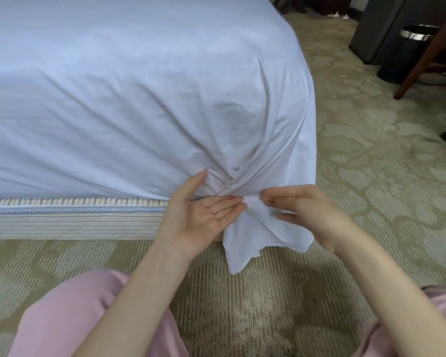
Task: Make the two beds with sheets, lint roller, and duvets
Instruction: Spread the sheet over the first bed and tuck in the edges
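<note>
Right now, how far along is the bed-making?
Done: the white fabric sheet lies spread out, its side edge tucked above the striped beige bed base. In hand: the twisted sheet corner, left hand open beneath it, right hand blurred at the loose tail. Left: that tail hangs untucked over the patterned carpet; no duvet or lint roller visible, second bed out of view.

No legible text, labels, brands, numbers or signs anywhere in view.
</note>
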`<state>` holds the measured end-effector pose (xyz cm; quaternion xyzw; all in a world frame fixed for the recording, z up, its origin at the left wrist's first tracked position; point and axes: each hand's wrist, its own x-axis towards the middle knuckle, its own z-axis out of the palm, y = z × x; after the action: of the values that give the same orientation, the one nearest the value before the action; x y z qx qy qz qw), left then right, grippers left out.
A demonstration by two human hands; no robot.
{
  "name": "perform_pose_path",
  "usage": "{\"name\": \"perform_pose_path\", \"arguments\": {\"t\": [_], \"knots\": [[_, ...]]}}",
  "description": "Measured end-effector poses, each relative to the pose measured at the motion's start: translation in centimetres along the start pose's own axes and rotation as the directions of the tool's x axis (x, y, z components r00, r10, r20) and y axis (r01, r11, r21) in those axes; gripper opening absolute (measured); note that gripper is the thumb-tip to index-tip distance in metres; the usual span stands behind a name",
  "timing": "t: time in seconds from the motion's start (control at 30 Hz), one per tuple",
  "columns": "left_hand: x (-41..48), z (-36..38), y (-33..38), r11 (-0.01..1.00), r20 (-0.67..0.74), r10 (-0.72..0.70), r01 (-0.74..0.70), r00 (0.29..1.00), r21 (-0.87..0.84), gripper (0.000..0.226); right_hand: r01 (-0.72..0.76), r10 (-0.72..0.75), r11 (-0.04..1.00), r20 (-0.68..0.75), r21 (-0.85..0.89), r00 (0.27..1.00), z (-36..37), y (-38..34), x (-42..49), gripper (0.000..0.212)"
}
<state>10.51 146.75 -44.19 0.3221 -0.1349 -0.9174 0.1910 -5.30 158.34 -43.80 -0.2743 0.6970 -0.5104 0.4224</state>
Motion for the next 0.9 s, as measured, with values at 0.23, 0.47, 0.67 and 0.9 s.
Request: {"name": "perform_pose_path", "arguments": {"t": [0.23,0.47,0.67,0.9], "knots": [[1.2,-0.3,-0.3,0.996,0.028,0.073,-0.072,0.997,-0.045,0.108,-0.228,0.219,0.699,0.101,0.677,0.971,-0.8,-0.4,1.3,0.075],[3.2,1.1,-0.3,0.92,0.096,0.317,-0.331,0.943,0.211,0.099,-0.094,-0.001,0.591,0.118,0.801,0.993,2.1,-1.2,4.4,0.079],[3.4,3.2,0.2,0.843,0.204,0.428,-0.47,0.881,0.262,0.081,-0.173,-0.078,0.219,0.194,0.96,0.978,4.1,-2.1,7.8,0.062],[3.9,3.0,0.5,0.834,0.273,0.404,-0.474,0.873,0.283,0.043,0.053,0.047,0.975,-0.438,0.214,0.898,-2.0,-0.5,4.5,0.02]]}}
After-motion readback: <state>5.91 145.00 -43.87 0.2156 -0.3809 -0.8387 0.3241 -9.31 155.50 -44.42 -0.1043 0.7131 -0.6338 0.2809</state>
